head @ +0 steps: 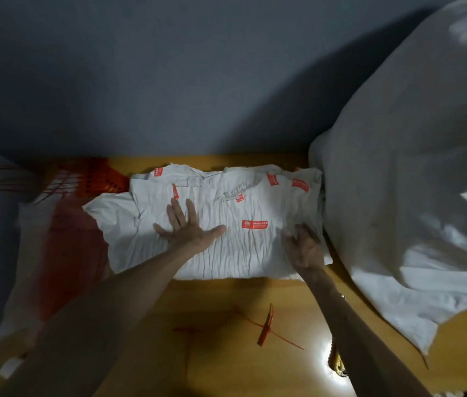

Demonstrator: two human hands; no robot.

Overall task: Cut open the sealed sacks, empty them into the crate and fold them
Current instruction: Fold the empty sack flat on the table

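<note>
Table front: Two red ties are lying crossed on the wooden table between your forearms, nearer to you than the sacks.
Left side: A blurred white-and-red bag is lying beside your left forearm and reaching under the left edge of the sack pile.
Your left hand: It is pressing flat on the top sack, left of the middle, with the fingers straight and spread.
Your right hand: It is resting on the right edge of the top sack. It is blurred, so you cannot tell whether the fingers are gripping the cloth.
Flattened sacks: They are lying in a pile across the table's middle, white and creased, with red labels, under both your hands.
Right side: A big bulging white sack is crowding the pile's right edge, just beside your right hand.
Far left: A red perforated plastic piece is showing behind the pile's corner.
Far: A grey wall is closing off the table.
</note>
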